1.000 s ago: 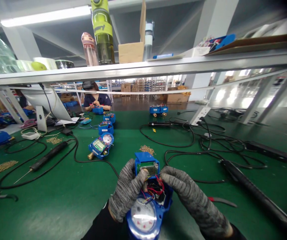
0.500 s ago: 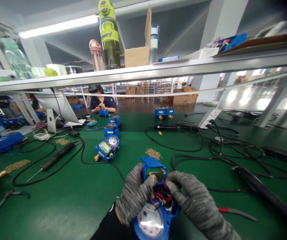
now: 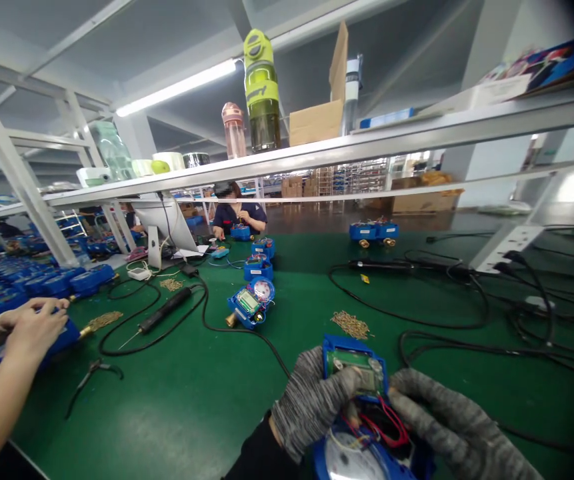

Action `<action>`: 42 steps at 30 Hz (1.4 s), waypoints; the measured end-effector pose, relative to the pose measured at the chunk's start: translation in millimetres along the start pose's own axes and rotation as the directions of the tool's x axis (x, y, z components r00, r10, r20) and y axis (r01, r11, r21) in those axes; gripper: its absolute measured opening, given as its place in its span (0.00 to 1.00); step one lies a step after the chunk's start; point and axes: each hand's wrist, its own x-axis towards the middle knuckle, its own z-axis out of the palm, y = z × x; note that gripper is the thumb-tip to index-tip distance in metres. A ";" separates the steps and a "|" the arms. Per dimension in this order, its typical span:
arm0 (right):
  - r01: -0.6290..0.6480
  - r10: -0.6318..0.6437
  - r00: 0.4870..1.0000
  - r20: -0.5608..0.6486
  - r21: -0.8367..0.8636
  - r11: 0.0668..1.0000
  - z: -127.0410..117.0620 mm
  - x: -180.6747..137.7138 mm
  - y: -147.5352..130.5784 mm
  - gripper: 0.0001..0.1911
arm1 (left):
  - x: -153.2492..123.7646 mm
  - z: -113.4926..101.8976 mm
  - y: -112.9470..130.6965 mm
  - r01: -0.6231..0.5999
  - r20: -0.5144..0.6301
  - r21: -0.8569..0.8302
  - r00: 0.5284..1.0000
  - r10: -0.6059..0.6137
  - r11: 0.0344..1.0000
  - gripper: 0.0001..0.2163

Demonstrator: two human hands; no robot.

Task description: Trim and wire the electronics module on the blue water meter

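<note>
1. Gloved hands are seen clasped around an opened blue meter (image 3: 361, 413) at the near edge of the green bench (image 3: 191, 400).
2. The meter's left side is gripped by the left hand (image 3: 317, 400), thumb laid across the circuit board (image 3: 359, 370); its right side is held by the right hand (image 3: 447, 427) beside the red wires (image 3: 387, 427).
3. Wire dressing appears under way; careful tucking beneath the board is judged the next need.
4. Left of the meter, a co-worker's hands (image 3: 31, 327) are pressed on another blue unit.

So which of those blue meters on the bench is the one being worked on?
The open meter at the bottom, held between the gloved left hand and right hand, red wires showing. The other meters sit untouched farther back.
</note>
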 end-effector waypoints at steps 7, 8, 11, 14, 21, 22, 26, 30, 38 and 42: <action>-0.221 0.228 0.974 0.022 0.338 0.915 -13.0 22.7 -43.0 0.26 | -4.1 1.0 0.2 0.038 -0.001 -0.142 0.999 -0.038 0.989 0.18; -0.316 0.309 0.948 0.082 0.395 0.863 -13.3 25.4 -50.3 0.27 | -4.2 0.7 -0.8 0.056 -0.006 -0.137 0.998 -0.057 0.989 0.18; -0.395 0.365 0.918 0.153 0.406 0.824 -14.3 29.3 -61.9 0.25 | -3.3 -2.5 -5.8 0.084 -0.024 -0.104 0.996 -0.087 0.991 0.17; -0.400 0.361 0.917 0.172 0.398 0.825 -16.5 27.7 -62.9 0.21 | -2.5 -5.6 -10.0 0.077 -0.066 -0.061 0.995 -0.081 0.995 0.17; -0.290 0.228 0.954 0.193 0.423 0.858 -18.5 37.6 -77.2 0.09 | -2.7 -3.5 -7.8 0.060 -0.100 -0.079 0.993 -0.068 0.995 0.13; -0.275 0.211 0.959 0.190 0.428 0.861 -18.7 40.6 -80.1 0.08 | -2.3 -2.8 -7.4 0.067 -0.094 -0.085 0.993 -0.075 0.994 0.13; -0.280 0.224 0.958 0.177 0.421 0.863 -18.3 49.5 -87.6 0.09 | -0.4 -2.2 -8.2 0.067 -0.103 -0.079 0.992 -0.075 0.995 0.14; -0.318 0.286 0.948 0.138 0.435 0.842 -13.2 53.3 -90.4 0.12 | 0.1 -3.7 -10.6 0.076 -0.166 -0.025 0.983 -0.079 0.997 0.17; -0.341 0.383 0.903 -0.196 0.216 0.915 -29.4 48.9 -46.3 0.23 | -2.4 -3.1 -13.3 0.100 -0.295 0.049 0.952 -0.082 0.994 0.21; -0.470 0.453 0.799 -0.396 0.059 0.881 -60.2 40.8 -10.5 0.21 | -1.7 3.0 -6.0 0.127 -0.256 -0.027 0.958 -0.129 0.992 0.22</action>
